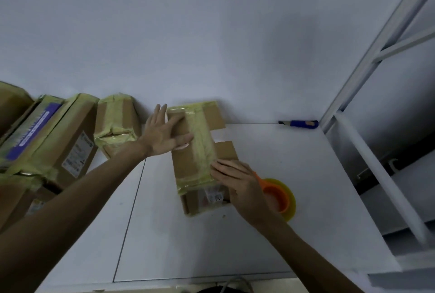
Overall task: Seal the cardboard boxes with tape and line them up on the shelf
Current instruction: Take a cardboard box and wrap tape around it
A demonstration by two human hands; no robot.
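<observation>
A brown cardboard box (186, 165) lies on the white table (270, 222), wrapped lengthwise in yellowish tape, with two flaps sticking out on its right side. My left hand (162, 132) lies flat on the box's far top with fingers spread. My right hand (237, 179) presses its fingers on the tape at the box's near right edge. Right beside that hand lies the yellow tape roll (286, 198) on an orange holder, partly hidden by the hand.
Several taped boxes (58, 137) stand at the left, one smaller (116, 123) against the wall. A blue-handled cutter (300, 123) lies at the table's far right corner. A white metal shelf frame (367, 85) rises on the right.
</observation>
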